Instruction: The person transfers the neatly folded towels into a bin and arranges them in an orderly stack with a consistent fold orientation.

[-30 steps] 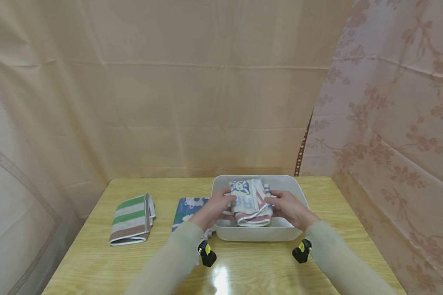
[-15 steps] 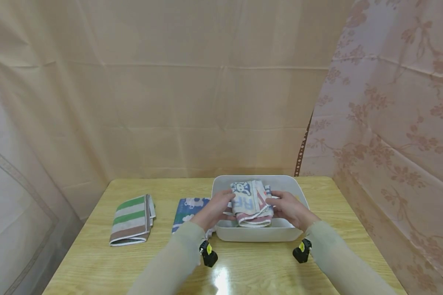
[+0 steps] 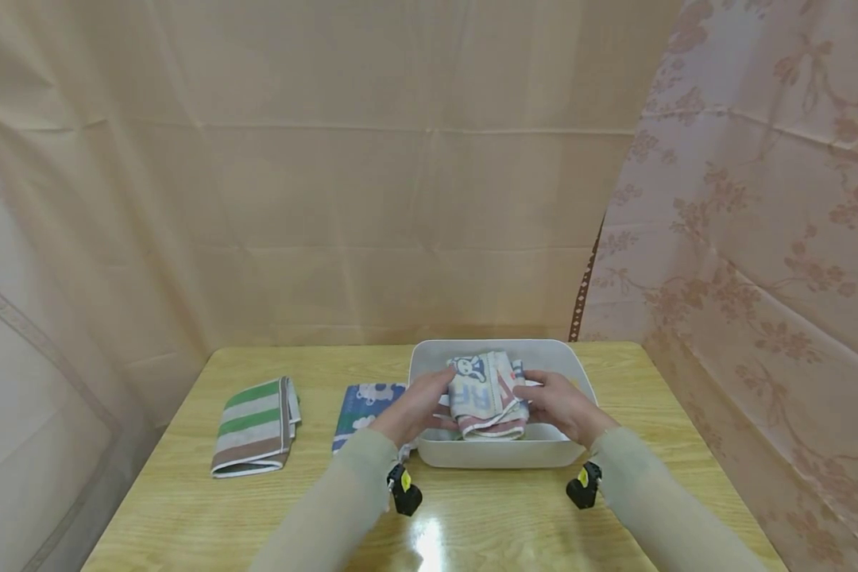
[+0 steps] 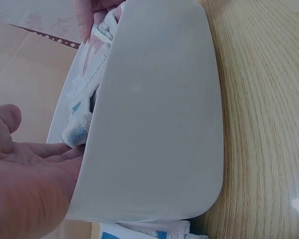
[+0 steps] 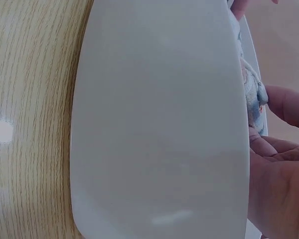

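Note:
A folded towel (image 3: 488, 401), white with blue figures and reddish stripes, lies in a white plastic bin (image 3: 500, 454). At its left side is my left hand (image 3: 418, 405). The left wrist view shows that hand's fingers stretched out at the lower edge of the towel (image 4: 84, 94), its thumb standing apart from the cloth. My right hand (image 3: 561, 405) pinches the opposite edge. In the right wrist view its thumb touches the towel (image 5: 254, 102) from above, with fingers curled below. The bin's front wall hides much of the cloth in both wrist views.
Left of the bin, a folded blue towel (image 3: 368, 401) with white animals lies close to its wall, partly behind my left arm. A green, white and brown striped towel (image 3: 253, 429) lies farther left on the wooden table (image 3: 500, 524). Curtains hang behind and at the sides.
The towel has sunk very slightly in the bin. My left thumb has drawn back a little from its top face. My right hand has hardly moved.

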`<move>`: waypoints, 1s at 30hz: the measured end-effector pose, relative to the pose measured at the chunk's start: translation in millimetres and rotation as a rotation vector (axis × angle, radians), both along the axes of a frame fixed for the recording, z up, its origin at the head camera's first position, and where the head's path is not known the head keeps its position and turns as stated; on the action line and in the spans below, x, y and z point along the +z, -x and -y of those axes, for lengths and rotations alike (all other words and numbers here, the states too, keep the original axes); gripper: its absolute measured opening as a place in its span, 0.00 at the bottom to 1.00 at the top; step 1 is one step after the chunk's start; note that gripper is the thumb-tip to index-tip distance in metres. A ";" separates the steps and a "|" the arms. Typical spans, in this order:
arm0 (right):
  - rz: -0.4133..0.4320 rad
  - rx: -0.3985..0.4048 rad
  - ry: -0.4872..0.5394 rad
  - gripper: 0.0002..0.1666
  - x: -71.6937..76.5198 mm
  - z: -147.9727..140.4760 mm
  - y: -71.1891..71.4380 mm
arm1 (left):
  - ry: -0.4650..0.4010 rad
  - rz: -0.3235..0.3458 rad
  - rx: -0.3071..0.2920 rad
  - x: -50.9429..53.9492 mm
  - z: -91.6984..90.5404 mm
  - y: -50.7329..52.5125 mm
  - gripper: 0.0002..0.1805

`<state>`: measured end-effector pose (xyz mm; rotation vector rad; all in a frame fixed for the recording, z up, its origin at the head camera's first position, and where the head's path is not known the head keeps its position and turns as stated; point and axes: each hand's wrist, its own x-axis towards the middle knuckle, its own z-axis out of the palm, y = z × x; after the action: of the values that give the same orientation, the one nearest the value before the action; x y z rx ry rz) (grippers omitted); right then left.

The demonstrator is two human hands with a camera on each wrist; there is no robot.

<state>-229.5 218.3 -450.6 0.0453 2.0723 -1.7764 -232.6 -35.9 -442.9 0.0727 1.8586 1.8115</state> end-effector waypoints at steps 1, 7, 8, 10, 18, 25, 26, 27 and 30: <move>-0.003 0.001 -0.002 0.40 -0.3 0.1 -0.1 | 0.006 0.003 -0.003 0.4 0.0 -0.4 0.32; -0.017 0.034 0.006 0.38 -2.7 -1.2 -0.2 | 0.008 0.018 -0.011 0.6 -1.2 -0.7 0.36; -0.018 0.039 0.010 0.37 -3.0 -1.3 -0.3 | 0.004 0.023 -0.011 0.4 -1.6 -0.6 0.36; -0.021 0.050 0.017 0.37 -3.4 -1.4 -0.5 | 0.004 0.024 -0.014 0.7 -2.1 -0.7 0.36; -0.026 0.060 0.014 0.37 -2.4 -0.8 -1.4 | 0.024 0.042 -0.014 -0.1 -2.4 1.1 0.37; -0.020 0.051 0.002 0.38 -3.4 0.2 -1.8 | 0.022 0.068 0.000 -1.2 -2.4 2.4 0.38; -0.018 0.048 -0.002 0.37 -3.9 0.1 -1.6 | 0.024 0.071 0.002 -1.5 -2.4 2.7 0.38; -0.014 0.043 -0.003 0.37 -4.5 0.1 -1.4 | 0.024 0.073 0.001 -2.0 -2.5 3.0 0.38; -0.005 0.034 -0.010 0.38 -5.6 -0.4 -1.1 | 0.018 0.077 -0.002 -3.1 -2.6 3.8 0.38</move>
<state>-228.4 218.7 -456.2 0.0081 2.0733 -1.7482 -236.5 -33.3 -446.0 -0.0010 1.8202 1.7710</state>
